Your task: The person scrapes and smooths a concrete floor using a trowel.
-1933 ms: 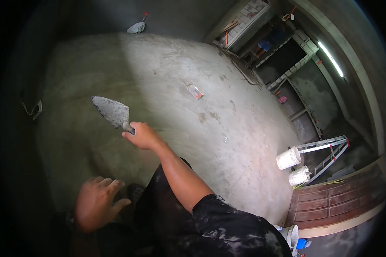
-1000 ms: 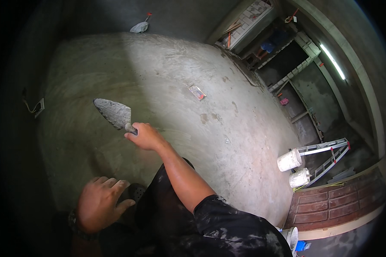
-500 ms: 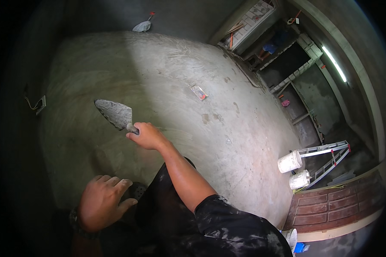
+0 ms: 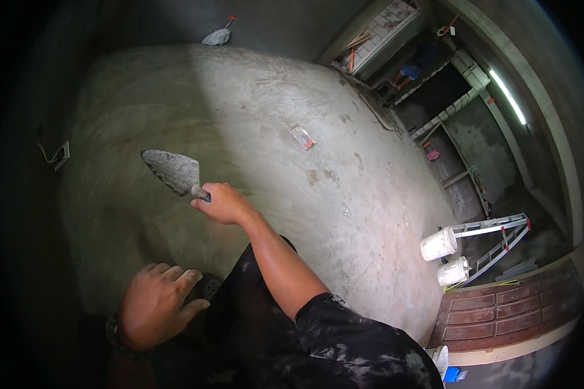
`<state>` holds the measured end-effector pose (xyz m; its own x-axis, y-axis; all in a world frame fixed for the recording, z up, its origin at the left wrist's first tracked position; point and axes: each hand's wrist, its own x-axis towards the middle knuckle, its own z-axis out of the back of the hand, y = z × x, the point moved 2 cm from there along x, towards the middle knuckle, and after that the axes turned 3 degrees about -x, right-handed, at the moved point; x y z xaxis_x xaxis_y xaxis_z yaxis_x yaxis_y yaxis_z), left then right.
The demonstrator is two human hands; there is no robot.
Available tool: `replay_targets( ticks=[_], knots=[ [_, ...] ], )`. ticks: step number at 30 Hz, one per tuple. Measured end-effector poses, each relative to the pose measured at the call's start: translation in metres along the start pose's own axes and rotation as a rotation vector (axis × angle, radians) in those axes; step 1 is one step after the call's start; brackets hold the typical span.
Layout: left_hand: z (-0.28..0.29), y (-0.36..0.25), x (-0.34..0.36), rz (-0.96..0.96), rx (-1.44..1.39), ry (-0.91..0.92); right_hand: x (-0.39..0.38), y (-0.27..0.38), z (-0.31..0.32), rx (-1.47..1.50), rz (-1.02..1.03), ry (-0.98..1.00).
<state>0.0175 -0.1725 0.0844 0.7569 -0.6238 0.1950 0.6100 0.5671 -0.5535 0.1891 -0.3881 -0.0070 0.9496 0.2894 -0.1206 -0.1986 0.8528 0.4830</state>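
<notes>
My right hand (image 4: 222, 204) is closed round the handle of a trowel (image 4: 173, 170). Its pointed metal blade is coated with grey mortar and points to the far left, above the cement floor (image 4: 253, 155). Lower down, my left hand (image 4: 157, 299) has its fingers stretched and the thumb apart, with nothing visible in it. It hovers beside my dark-clothed knee, near a dark shoe with holes (image 4: 209, 287). A band is on the left wrist. Part of my feet is hidden by the hands and clothing.
To the right stand two whitish buckets (image 4: 438, 244) beside a metal ladder (image 4: 499, 240). A brown panelled door (image 4: 493, 312) lies near them. A small tray-like object (image 4: 302, 137) rests on the floor. A pale bag (image 4: 217, 37) sits by the far wall. Wires hang at a wall box (image 4: 62, 155).
</notes>
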Motion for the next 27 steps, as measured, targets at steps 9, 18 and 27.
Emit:
replay_targets(
  ticks=[9,18,27],
  knots=[
    [-0.0026,0.0041,0.0036,0.006,0.001,0.016,0.0046,-0.0054,-0.0021,0.011,0.003,0.018],
    [-0.0021,0.0050,0.0074,0.012,0.003,0.016,0.0054,-0.0040,0.0011,-0.014,0.005,0.013],
    [-0.0035,0.0070,0.0100,0.006,0.004,0.017,0.0081,-0.0062,0.0005,-0.019,0.001,0.030]
  ],
)
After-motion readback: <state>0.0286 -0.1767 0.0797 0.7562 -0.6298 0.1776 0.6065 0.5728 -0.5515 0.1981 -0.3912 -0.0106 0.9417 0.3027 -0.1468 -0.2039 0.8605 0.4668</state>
